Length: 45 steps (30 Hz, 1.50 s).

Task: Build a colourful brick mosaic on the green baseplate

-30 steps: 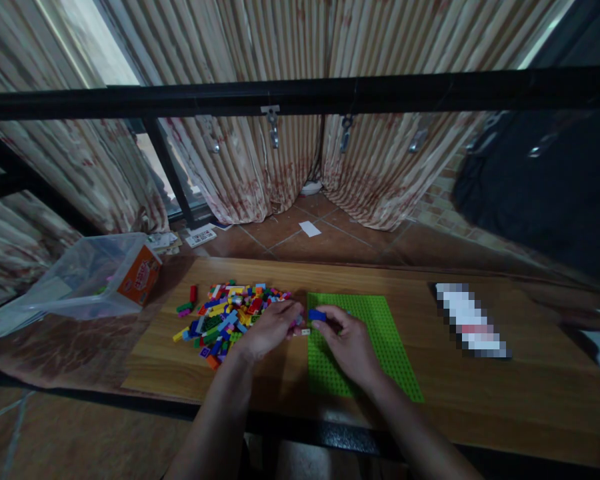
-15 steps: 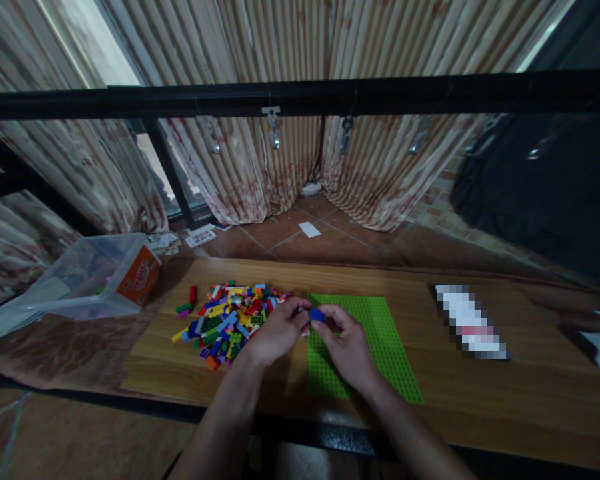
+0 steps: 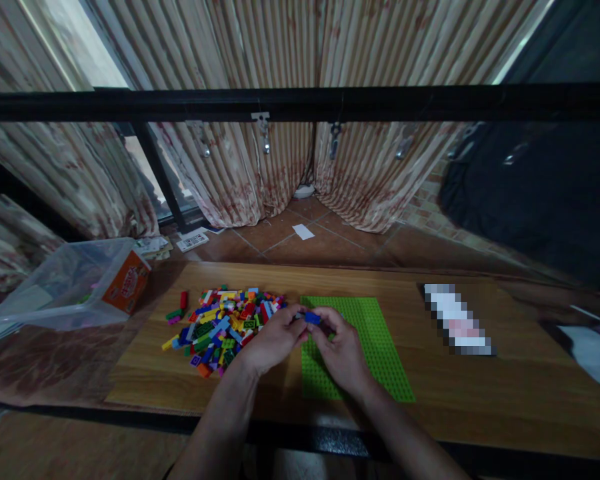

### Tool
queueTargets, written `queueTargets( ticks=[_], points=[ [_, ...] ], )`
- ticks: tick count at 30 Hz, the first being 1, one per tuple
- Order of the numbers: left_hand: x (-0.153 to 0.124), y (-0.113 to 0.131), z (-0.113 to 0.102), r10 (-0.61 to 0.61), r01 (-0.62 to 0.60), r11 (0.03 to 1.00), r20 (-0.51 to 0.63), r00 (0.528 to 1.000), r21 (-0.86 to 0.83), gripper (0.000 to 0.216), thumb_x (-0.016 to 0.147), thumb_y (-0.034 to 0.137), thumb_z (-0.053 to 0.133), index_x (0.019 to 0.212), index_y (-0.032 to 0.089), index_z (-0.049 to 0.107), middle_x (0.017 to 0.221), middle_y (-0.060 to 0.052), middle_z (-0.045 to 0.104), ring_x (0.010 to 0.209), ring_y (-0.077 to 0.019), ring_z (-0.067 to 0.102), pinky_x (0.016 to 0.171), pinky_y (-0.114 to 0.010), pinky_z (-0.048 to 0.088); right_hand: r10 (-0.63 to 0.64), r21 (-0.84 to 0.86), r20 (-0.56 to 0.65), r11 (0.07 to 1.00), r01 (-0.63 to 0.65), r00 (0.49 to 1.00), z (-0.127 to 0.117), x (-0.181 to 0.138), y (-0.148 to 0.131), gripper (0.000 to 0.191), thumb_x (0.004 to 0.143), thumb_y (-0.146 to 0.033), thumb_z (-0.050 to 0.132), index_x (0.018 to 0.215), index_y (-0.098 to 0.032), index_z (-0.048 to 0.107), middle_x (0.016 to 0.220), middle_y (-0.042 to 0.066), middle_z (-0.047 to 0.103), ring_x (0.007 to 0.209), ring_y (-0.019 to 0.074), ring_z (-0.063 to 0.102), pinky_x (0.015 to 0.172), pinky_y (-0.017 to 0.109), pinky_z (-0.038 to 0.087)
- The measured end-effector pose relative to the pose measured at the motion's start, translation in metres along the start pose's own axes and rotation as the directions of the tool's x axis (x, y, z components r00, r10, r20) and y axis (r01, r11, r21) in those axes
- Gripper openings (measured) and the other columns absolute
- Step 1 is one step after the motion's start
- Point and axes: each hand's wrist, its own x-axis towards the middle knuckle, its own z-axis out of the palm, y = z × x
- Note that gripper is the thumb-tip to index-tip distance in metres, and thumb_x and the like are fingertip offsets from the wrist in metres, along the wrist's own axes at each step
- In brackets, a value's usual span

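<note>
Both hands meet over the left edge of a green studded baseplate [image 3: 380, 347]. Between their fingertips is a small blue toy brick [image 3: 313, 318]. My right hand [image 3: 344, 350] pinches it between thumb and fingers. My left hand [image 3: 275, 339] is closed at the brick's left end, its thumb and index finger together. A small greyish patch shows beside the left fingertips, too small to name. Left of my left hand lies a loose pile of toy bricks [image 3: 220, 328] in many colours, partly covered by that hand.
The wooden board [image 3: 150, 373] bears pile and baseplate. A clear plastic bin [image 3: 70, 273] with an orange label stands at the left. A pixelated flat object [image 3: 457, 320] lies to the right. Beyond the board runs a dark horizontal bar [image 3: 290, 105] in front of curtains [image 3: 230, 173].
The blue brick has turned in the fingers and now shows a longer side. Both hands stay together. The whole view has shifted slightly, with things appearing farther left.
</note>
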Motion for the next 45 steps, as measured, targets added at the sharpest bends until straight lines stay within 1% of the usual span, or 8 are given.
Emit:
queueTargets(
  ticks=[11,19,25,28,32,37,41,45],
  points=[
    [-0.001,0.001,0.0,-0.015,0.015,1.0,0.006,1.0,0.02,0.021,0.075,0.032,0.066,0.087,0.016,0.06,0.069,0.003,0.051,0.06,-0.0071,0.042,0.057,-0.019,0.035,-0.008,-0.017,-0.076,1.0,0.007,0.997,0.003,-0.001,0.0,0.017,0.08,-0.022,0.056,0.096,-0.021,0.062,0.075,-0.001,0.066,0.067,0.0141,0.059,0.065,0.026,0.047],
    [0.0,-0.004,0.002,0.042,-0.044,0.997,0.044,0.998,0.057,0.009,0.078,0.023,0.058,0.085,0.017,0.055,0.07,0.004,0.047,0.061,-0.0079,0.041,0.057,-0.019,0.034,0.03,0.06,-0.127,0.998,-0.022,0.991,0.0,0.002,0.001,0.012,0.078,-0.021,0.058,0.089,-0.021,0.064,0.071,-0.001,0.065,0.063,0.0133,0.057,0.061,0.025,0.046],
    [0.003,-0.002,0.0,0.08,-0.079,0.972,0.007,0.997,0.223,0.015,0.084,0.029,0.05,0.089,0.016,0.055,0.07,0.001,0.052,0.062,-0.012,0.049,0.056,-0.022,0.039,0.053,0.184,-0.065,0.982,-0.041,0.996,0.002,0.005,0.001,0.013,0.081,-0.026,0.058,0.091,-0.021,0.063,0.075,0.001,0.068,0.071,0.0156,0.062,0.066,0.027,0.049],
    [0.002,0.002,-0.009,0.143,-0.095,0.892,-0.076,0.987,0.443,0.018,0.087,0.031,0.047,0.092,0.017,0.058,0.073,-0.001,0.056,0.066,-0.0143,0.054,0.06,-0.024,0.041,0.052,0.111,-0.095,0.993,-0.042,0.994,-0.007,0.008,0.001,0.018,0.081,-0.03,0.06,0.095,-0.021,0.065,0.084,0.003,0.07,0.078,0.0175,0.064,0.072,0.03,0.05],
    [-0.003,0.008,-0.027,0.248,-0.036,0.676,-0.181,0.952,0.736,0.018,0.087,0.023,0.045,0.09,0.018,0.062,0.073,-0.001,0.06,0.066,-0.0148,0.056,0.064,-0.025,0.04,0.074,-0.065,-0.172,0.994,-0.086,0.982,-0.041,0.019,0.011,0.025,0.082,-0.033,0.057,0.102,-0.021,0.065,0.096,0.005,0.071,0.084,0.0194,0.066,0.079,0.034,0.05],
    [-0.007,0.008,-0.044,0.199,0.031,0.553,-0.169,0.965,0.832,0.022,0.088,0.021,0.044,0.095,0.019,0.065,0.07,0.0,0.064,0.061,-0.0139,0.058,0.061,-0.024,0.039,0.108,-0.361,-0.178,0.917,-0.167,0.978,-0.082,0.026,0.033,0.025,0.081,-0.029,0.055,0.102,-0.02,0.067,0.096,0.006,0.072,0.086,0.0222,0.067,0.08,0.037,0.049],
    [-0.005,0.006,-0.052,0.222,0.047,0.453,-0.164,0.961,0.89,0.022,0.086,0.02,0.047,0.095,0.02,0.067,0.077,-0.002,0.069,0.073,-0.0157,0.063,0.068,-0.024,0.042,0.075,-0.512,-0.063,0.854,-0.097,0.995,-0.087,0.022,0.042,0.022,0.082,-0.022,0.054,0.099,-0.02,0.068,0.095,0.006,0.071,0.083,0.0204,0.065,0.081,0.036,0.049],
    [-0.005,0.007,-0.054,0.23,0.072,0.415,-0.181,0.956,0.907,0.025,0.086,0.019,0.048,0.101,0.019,0.068,0.089,-0.005,0.072,0.083,-0.0176,0.064,0.074,-0.026,0.043,0.063,-0.598,0.017,0.801,-0.041,0.998,-0.085,0.022,0.044,0.02,0.08,-0.018,0.058,0.097,-0.019,0.069,0.095,0.007,0.068,0.09,0.022,0.062,0.085,0.038,0.047]
  ],
)
